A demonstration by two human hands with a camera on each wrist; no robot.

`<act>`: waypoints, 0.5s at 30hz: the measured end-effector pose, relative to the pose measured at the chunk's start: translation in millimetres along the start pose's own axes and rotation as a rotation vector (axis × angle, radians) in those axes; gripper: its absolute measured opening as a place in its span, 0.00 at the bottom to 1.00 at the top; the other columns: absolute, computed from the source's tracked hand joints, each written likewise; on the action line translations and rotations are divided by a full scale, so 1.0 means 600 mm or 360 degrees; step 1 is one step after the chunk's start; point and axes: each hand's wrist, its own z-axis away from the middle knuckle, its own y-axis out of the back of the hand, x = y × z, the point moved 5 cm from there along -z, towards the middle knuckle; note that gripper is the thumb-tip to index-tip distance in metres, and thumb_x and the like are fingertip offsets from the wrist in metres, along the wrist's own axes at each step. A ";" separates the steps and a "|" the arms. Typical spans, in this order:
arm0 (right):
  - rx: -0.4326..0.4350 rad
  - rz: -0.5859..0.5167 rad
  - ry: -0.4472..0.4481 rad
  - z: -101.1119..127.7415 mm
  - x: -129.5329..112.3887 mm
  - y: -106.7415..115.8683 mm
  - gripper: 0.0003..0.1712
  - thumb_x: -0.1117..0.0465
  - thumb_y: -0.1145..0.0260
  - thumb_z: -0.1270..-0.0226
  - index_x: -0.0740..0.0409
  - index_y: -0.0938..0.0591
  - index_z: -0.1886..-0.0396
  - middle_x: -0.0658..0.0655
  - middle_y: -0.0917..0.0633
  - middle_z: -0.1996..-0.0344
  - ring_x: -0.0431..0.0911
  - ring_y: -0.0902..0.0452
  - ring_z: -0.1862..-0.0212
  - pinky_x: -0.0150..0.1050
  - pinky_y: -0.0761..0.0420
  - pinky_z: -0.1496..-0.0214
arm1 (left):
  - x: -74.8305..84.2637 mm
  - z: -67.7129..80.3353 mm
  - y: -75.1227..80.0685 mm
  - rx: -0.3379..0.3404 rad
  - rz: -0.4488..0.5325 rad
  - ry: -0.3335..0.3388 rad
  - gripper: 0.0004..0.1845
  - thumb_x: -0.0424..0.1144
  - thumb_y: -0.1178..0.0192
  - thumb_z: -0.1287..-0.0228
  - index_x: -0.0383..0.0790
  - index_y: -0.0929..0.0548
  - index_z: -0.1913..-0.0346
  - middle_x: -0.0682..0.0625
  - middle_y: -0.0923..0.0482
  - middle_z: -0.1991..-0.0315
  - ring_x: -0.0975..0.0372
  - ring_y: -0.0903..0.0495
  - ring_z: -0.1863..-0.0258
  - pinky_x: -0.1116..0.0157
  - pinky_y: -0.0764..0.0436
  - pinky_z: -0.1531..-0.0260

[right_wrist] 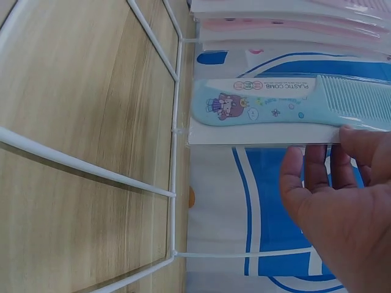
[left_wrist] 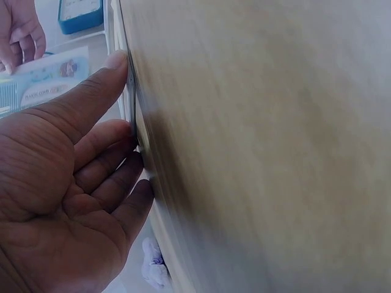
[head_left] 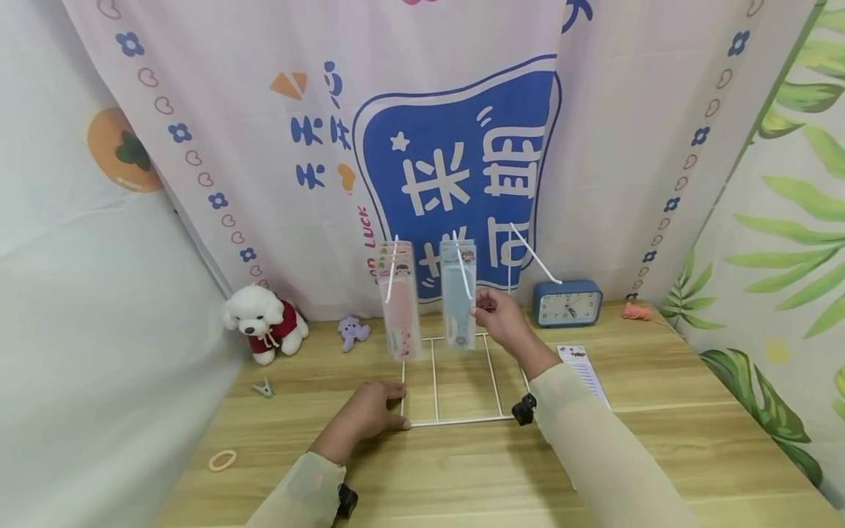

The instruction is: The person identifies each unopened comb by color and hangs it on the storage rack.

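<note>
A white wire rack [head_left: 462, 422] stands on the wooden table [head_left: 660, 440], with hooks slanting up from its back. Several pink comb packs [head_left: 399, 308] hang on the left hook. A blue comb pack [head_left: 458, 301] hangs on the middle hook, and my right hand [head_left: 498, 317] pinches its right edge. In the right wrist view my thumb and fingers [right_wrist: 317, 177] lie on the edge of the blue comb pack [right_wrist: 287, 104], below the pink packs [right_wrist: 287, 24]. My left hand [head_left: 370, 414] rests on the rack's front left corner, its straight fingers [left_wrist: 104, 152] against the wire [left_wrist: 129, 91].
A blue alarm clock [head_left: 568, 304] stands behind the rack on the right, with a printed card [head_left: 584, 370] in front of it. A white plush dog [head_left: 264, 323], a small purple toy [head_left: 353, 331], a clip [head_left: 264, 387] and a rubber band [head_left: 222, 460] lie to the left. Curtains enclose the table.
</note>
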 end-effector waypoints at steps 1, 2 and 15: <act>0.0003 -0.0006 -0.0005 -0.001 0.000 0.000 0.07 0.67 0.36 0.17 0.62 0.19 0.46 0.63 0.13 0.48 0.54 0.16 0.45 0.55 0.11 0.36 | 0.000 -0.001 -0.001 0.0000 -0.0005 -0.0002 0.36 0.47 0.17 0.40 0.40 0.15 0.29 0.48 0.23 0.23 0.39 0.31 0.20 0.39 0.31 0.20; 0.0006 -0.0015 -0.0009 -0.002 0.001 0.000 0.07 0.67 0.36 0.17 0.62 0.19 0.46 0.63 0.13 0.49 0.54 0.16 0.45 0.55 0.11 0.36 | 0.000 -0.001 -0.001 0.0003 -0.0011 -0.0011 0.36 0.47 0.17 0.40 0.40 0.15 0.30 0.47 0.22 0.23 0.39 0.30 0.21 0.39 0.30 0.20; 0.0031 0.0092 0.0057 0.004 0.003 0.005 0.11 0.63 0.32 0.18 0.60 0.18 0.42 0.62 0.12 0.45 0.55 0.17 0.44 0.47 0.14 0.40 | 0.001 -0.001 -0.001 0.0010 -0.0011 -0.0009 0.37 0.47 0.17 0.41 0.40 0.15 0.30 0.48 0.22 0.24 0.40 0.30 0.20 0.41 0.30 0.20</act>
